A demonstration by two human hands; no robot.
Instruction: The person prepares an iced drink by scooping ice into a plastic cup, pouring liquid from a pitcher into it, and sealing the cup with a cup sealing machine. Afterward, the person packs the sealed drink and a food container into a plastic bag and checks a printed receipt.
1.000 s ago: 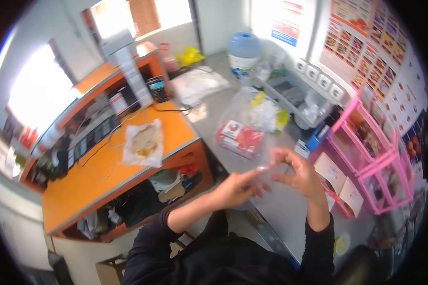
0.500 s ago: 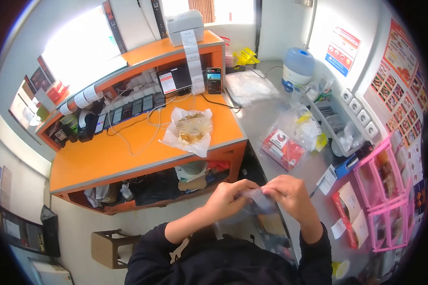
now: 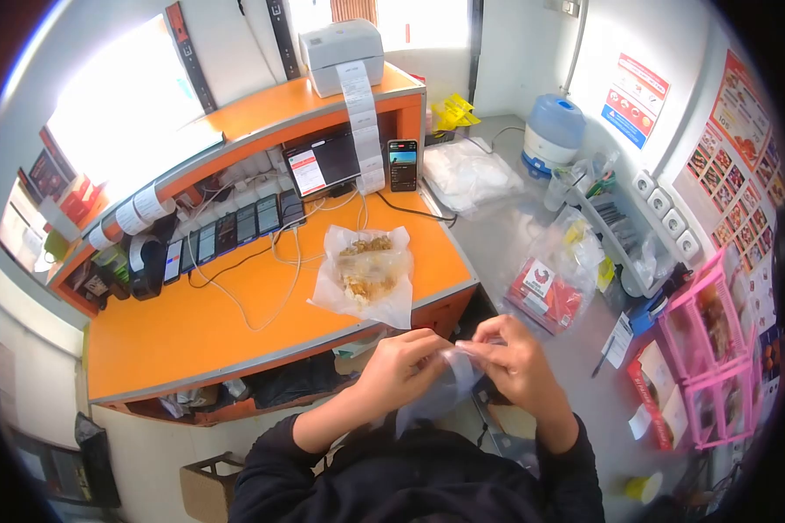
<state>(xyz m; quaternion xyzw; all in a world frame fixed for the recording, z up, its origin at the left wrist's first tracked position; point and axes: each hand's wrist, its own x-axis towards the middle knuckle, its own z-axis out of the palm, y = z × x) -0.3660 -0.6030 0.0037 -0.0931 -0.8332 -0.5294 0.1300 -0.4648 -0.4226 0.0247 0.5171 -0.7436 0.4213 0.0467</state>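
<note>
Close in front of my body, both hands pinch a thin, clear plastic bag (image 3: pixel 440 399) near its upper edge. My left hand (image 3: pixel 403 366) is closed on the left part, fingertips pressed together. My right hand (image 3: pixel 513 359) grips the right part between thumb and fingers, a short way from the left. The bag hangs below them and looks limp. Beyond my hands, food on white paper (image 3: pixel 331 292) lies near the front edge of the orange desk, under what looks like a clear film.
The orange desk (image 3: pixel 209 336) carries a row of phones (image 3: pixel 227 234), cables and a monitor (image 3: pixel 323 166); a label printer (image 3: pixel 340 54) sits on its shelf. On the metal counter (image 3: pixel 488 253) are a red packet (image 3: pixel 545 295), plastic bags (image 3: pixel 475 174), a grey organiser (image 3: pixel 624 231) and pink racks (image 3: pixel 715 397).
My view has shifted, and I am nearer the desk. The food now appears lower and further right. Both hands keep hold of the bag, and more of it shows hanging below them.
</note>
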